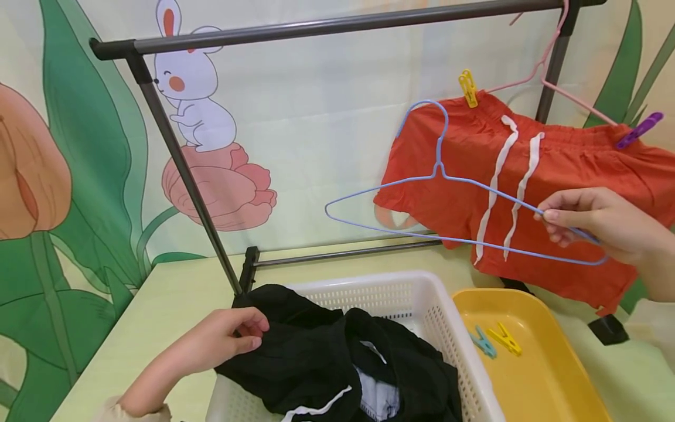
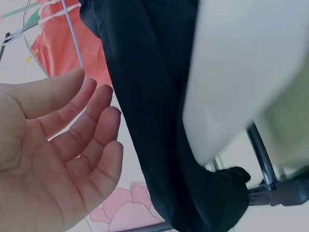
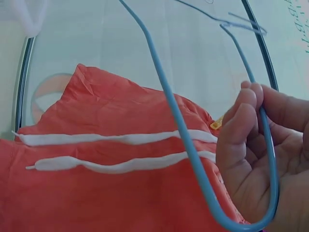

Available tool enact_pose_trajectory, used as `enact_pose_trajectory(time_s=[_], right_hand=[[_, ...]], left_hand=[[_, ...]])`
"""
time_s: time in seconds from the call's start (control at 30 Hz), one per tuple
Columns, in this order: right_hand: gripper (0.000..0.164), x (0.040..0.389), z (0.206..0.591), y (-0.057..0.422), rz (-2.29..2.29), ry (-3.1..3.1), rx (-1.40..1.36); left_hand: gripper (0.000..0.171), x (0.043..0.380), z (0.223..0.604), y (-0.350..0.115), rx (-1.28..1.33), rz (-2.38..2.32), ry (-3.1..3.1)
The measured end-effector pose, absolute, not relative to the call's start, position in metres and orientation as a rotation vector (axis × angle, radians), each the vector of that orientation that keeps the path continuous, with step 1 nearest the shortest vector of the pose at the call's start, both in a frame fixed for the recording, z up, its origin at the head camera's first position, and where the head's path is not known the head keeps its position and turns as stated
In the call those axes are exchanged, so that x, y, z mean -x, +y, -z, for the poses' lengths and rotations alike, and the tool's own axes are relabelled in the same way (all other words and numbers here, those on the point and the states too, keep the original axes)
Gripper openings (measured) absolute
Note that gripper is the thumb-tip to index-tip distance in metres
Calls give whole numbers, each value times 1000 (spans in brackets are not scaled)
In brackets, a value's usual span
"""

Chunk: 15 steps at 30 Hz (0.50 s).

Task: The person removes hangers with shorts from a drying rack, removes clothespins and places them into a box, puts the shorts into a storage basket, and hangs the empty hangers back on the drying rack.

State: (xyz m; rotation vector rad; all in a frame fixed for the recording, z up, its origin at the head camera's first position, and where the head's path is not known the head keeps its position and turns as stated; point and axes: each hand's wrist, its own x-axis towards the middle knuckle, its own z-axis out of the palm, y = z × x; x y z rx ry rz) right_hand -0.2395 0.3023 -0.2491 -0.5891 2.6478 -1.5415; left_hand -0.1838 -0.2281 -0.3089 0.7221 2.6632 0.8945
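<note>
My right hand (image 1: 606, 225) pinches a blue wire hanger (image 1: 401, 233) by one sloping shoulder, its hook pointing up. In the right wrist view, thumb and fingers close around the hanger's wire (image 3: 176, 113). Behind it, red shorts (image 1: 448, 158) with white drawstrings hang from a pink hanger (image 1: 572, 101), a yellow clothespin (image 1: 467, 89) and a purple clothespin (image 1: 639, 130) at the waistband. My left hand (image 1: 218, 340) hovers by a black garment (image 1: 311, 351) with a white drawstring; its fingers are loosely bent and hold nothing, with a gap to the cloth in the left wrist view (image 2: 145, 96).
The black garment lies heaped in a white plastic basket (image 1: 437, 293), with some light blue denim (image 1: 377, 395) beneath. On the right, a yellow tray (image 1: 559, 375) holds teal and yellow clothespins (image 1: 505, 339). A dark metal rack (image 1: 316, 29) stands behind, before a patterned backdrop.
</note>
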Motion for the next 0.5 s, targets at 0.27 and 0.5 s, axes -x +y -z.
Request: enact_pose_trajectory(time_s=[0.27, 0.5], right_hand=[[20, 243, 247, 295, 1841, 2413, 566], [20, 245, 247, 290, 2015, 2192, 597]], left_hand=[[17, 185, 313, -239, -649, -903, 2712], [19, 185, 315, -247, -576, -867, 2794]])
